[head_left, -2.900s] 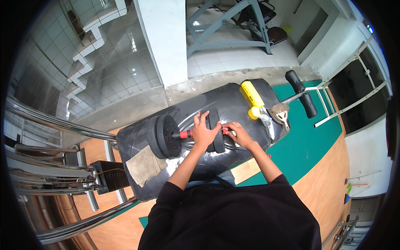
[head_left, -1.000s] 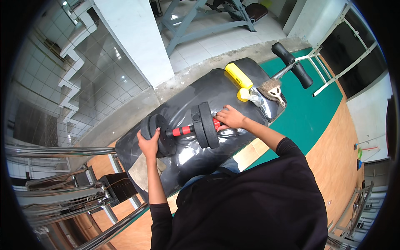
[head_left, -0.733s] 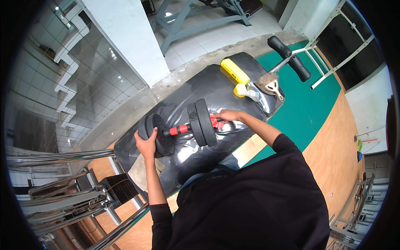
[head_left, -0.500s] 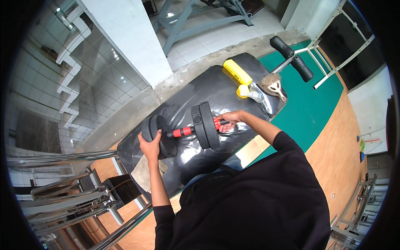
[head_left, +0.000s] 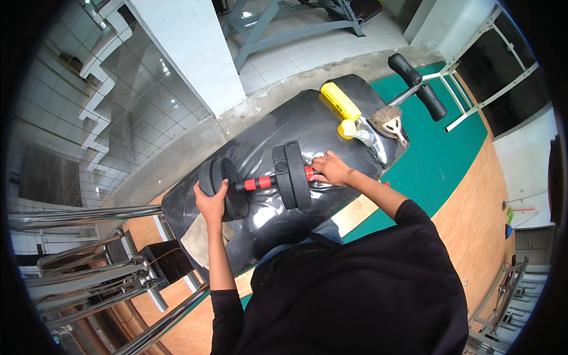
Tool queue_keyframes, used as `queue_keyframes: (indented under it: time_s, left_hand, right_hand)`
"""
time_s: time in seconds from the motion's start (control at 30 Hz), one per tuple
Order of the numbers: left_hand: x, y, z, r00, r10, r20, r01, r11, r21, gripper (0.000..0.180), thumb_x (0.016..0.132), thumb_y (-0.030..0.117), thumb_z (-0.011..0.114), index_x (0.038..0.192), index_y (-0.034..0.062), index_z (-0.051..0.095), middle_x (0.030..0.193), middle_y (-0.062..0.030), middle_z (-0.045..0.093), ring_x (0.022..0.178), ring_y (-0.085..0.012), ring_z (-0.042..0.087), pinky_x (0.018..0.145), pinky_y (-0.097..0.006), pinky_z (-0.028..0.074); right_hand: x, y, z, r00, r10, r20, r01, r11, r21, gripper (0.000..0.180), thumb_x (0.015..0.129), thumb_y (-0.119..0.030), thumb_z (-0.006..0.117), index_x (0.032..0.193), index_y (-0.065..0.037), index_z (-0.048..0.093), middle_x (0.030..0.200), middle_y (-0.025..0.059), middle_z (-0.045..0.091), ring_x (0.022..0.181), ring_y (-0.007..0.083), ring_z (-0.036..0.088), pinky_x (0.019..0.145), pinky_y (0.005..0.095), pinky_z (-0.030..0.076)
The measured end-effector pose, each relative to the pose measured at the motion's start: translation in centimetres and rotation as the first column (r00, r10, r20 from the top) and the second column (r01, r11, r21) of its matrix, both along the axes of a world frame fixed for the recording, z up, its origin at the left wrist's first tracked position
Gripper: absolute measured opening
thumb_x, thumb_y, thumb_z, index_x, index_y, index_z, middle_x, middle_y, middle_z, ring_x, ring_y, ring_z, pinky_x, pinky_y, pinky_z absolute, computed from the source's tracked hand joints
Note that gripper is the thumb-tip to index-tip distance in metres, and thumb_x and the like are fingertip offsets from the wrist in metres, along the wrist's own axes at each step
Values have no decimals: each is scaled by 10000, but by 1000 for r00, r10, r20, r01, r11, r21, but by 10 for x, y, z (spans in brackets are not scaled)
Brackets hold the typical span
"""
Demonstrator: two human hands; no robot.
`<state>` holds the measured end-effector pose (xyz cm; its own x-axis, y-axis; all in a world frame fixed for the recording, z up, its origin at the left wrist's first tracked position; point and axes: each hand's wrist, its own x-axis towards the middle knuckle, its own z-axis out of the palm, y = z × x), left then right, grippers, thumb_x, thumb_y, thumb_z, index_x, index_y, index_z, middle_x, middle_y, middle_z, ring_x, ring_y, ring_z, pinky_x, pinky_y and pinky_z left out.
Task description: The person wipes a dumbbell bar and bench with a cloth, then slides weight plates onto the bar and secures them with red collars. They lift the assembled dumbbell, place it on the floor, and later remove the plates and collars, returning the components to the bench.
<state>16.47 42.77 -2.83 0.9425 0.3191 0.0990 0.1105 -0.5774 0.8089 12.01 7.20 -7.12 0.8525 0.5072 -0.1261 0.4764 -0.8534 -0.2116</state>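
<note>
On the black padded bench lies a dumbbell with black weight plates and a red and black bar. My left hand is wrapped round the plates at its left end, thumb on the inner side. At the other end my right hand has its fingers closed over the red collar nut, which the hand partly hides. A beige cloth lies on the bench beside my left forearm.
Farther right on the bench are a yellow bottle, a yellow-capped clear bottle and a brush. Black foam rollers stick out past the bench's far end. Metal bars stand at left.
My right hand has turned from beneath the collar nut to over it, its back now facing up. My left hand stays on the plates. The dumbbell has barely moved.
</note>
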Motion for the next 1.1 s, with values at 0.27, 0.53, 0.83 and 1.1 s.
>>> queue_keyframes:
  time_s: [0.27,0.53,0.83,1.1]
  left_hand:
    - [5,2,-12,1000,9,3,-9,1000,13,739,627,354,813,1153,-59,497,1063,-250,601,1008,-342,590,887,-378,436]
    - [0,0,-4,1000,1,6,-1,1000,-5,745,629,342,814,1156,-73,489,1069,-246,597,1014,-349,583,893,-379,433]
    - [-3,-1,-10,1000,7,22,-6,999,-36,739,621,321,822,1160,-60,489,1064,-243,595,1005,-348,582,889,-375,435]
    - [-7,0,-17,998,6,67,-1,997,-80,712,608,307,830,1132,-41,498,1048,-226,598,981,-333,589,869,-373,443]
  right_hand:
    - [9,0,12,918,-135,-372,203,968,150,402,939,-393,406,1024,-64,621,1010,117,590,951,295,573,844,431,412]
    - [-17,25,-7,962,-253,100,214,932,292,335,941,-273,427,1194,-77,528,1070,122,578,992,291,555,877,422,392]
    - [3,27,6,923,-308,-231,347,925,155,336,969,-283,351,934,-76,614,883,105,649,890,271,599,810,369,422]
    - [53,-7,-7,540,-18,-842,410,879,244,519,983,-427,334,1003,-18,653,814,22,655,699,122,554,749,299,443]
